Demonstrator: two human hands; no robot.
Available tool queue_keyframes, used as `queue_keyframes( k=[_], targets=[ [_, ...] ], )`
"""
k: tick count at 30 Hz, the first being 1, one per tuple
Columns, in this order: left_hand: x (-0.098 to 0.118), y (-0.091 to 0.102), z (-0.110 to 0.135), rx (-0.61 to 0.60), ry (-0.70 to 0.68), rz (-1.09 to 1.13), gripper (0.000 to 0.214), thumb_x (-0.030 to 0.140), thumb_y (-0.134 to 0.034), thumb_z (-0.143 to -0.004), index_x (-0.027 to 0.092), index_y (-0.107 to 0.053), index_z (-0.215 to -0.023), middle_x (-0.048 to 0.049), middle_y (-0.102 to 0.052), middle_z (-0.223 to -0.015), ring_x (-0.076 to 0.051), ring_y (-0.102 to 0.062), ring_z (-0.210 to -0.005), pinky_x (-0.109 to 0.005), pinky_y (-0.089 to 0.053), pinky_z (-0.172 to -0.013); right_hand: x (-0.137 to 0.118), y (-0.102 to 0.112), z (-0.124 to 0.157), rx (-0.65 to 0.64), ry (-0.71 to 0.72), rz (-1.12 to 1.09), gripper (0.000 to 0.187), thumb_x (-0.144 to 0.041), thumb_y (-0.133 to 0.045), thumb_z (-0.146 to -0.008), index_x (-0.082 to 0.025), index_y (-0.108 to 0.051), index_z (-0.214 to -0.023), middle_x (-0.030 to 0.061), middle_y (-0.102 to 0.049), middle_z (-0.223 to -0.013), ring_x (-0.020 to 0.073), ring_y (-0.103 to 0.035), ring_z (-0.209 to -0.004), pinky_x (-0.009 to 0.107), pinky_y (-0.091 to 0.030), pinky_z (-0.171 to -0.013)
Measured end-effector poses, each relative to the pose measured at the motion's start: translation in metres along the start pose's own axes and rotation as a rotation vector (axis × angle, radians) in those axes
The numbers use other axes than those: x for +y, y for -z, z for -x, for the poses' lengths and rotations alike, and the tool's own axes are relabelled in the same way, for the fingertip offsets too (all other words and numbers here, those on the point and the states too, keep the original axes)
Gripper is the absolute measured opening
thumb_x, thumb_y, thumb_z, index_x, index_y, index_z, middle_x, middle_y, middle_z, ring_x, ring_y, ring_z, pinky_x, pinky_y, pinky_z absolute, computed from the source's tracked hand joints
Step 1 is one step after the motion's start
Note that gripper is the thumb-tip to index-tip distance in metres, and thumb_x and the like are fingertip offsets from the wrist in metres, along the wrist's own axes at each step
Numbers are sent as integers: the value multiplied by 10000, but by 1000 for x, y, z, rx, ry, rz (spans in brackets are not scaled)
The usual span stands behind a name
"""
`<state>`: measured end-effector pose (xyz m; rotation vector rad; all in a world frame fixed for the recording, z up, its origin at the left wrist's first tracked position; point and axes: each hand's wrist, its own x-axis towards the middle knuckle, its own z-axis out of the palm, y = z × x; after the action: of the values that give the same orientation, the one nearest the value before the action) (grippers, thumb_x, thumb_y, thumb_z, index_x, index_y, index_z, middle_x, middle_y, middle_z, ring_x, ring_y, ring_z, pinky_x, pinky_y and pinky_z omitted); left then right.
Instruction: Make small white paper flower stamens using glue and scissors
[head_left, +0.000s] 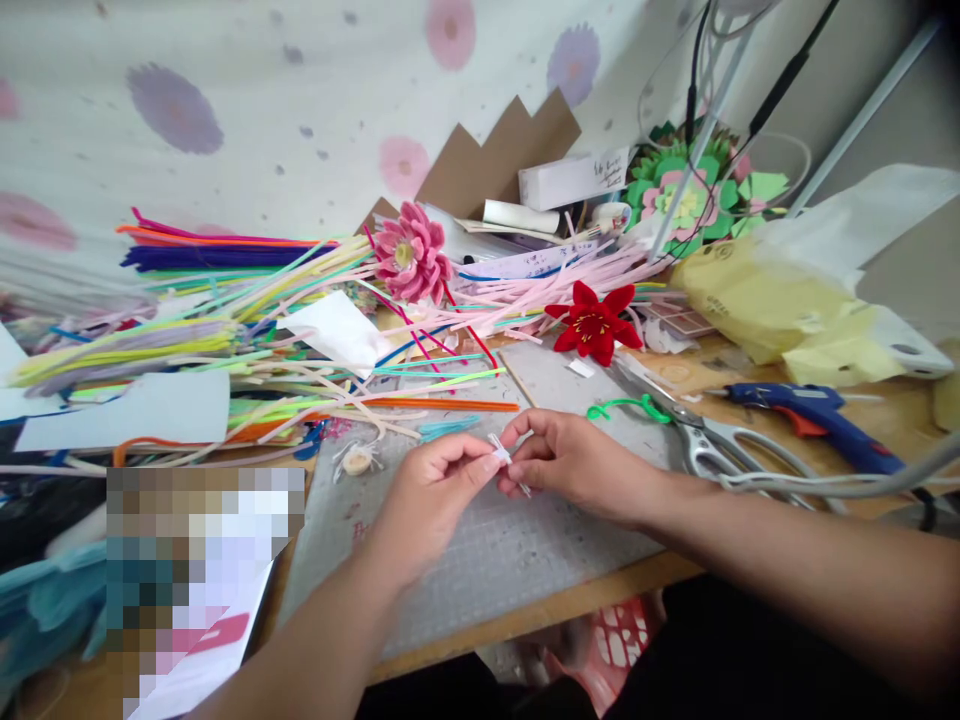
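Note:
My left hand (442,480) and my right hand (562,460) meet over the grey cutting mat (465,570). Between thumbs and fingertips, both pinch a small white piece with thin strands (501,452); its exact kind is too small to tell. Left of my left hand lies a small round beige piece (358,460) among white strands. Beyond the hands sits a red fuzzy flower (594,322) with yellow stamens. A curled green pipe cleaner (630,408) lies just past my right hand, touching the large scissors (712,435).
A blue glue gun (817,405) lies at the right behind a grey cable. Bundles of coloured pipe cleaners (150,345) fill the left and back. A pink flower (411,255) rests on them. Yellow plastic bags (765,295) stand at the right back.

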<state>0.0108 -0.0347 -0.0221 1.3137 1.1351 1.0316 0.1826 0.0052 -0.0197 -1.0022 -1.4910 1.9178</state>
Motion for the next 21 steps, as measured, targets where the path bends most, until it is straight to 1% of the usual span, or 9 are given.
queue_keyframes(
  k=[5, 11, 15, 21],
  targets=[
    [-2, 0, 0, 21, -6, 17, 100, 250, -630, -823, 209, -700, -765, 19, -727, -757, -137, -643, -722, -255, -466, -726, 1, -1, -1, -21, 33, 71, 240, -98, -632, -705, -208, -493, -865, -52, -648, -606, 106, -586, -577, 230, -421, -584],
    [-3, 3, 0, 46, 11, -28, 122, 280, -628, -819, 201, -694, -752, 9, -719, -745, -153, -628, -743, -275, -448, -731, 1, 4, -2, 0, 43, 102, 164, -146, -583, -754, -208, -493, -877, -20, -682, -681, 113, -610, -611, 233, -438, -582],
    [-3, 3, -1, 85, 28, -58, 119, 298, -637, -809, 210, -689, -749, 18, -714, -741, -144, -606, -738, -269, -432, -723, 2, 10, -1, -1, 63, 111, 183, -135, -578, -747, -209, -485, -887, -26, -680, -660, 109, -591, -584, 236, -443, -581],
    [1, -5, 1, -14, 32, -29, 123, 266, -617, -815, 198, -696, -752, -2, -703, -775, -159, -614, -774, -285, -436, -751, 2, 12, 3, -28, 64, 194, 247, -134, -606, -731, -218, -484, -929, -42, -664, -662, 116, -591, -612, 243, -452, -614]
  ],
)
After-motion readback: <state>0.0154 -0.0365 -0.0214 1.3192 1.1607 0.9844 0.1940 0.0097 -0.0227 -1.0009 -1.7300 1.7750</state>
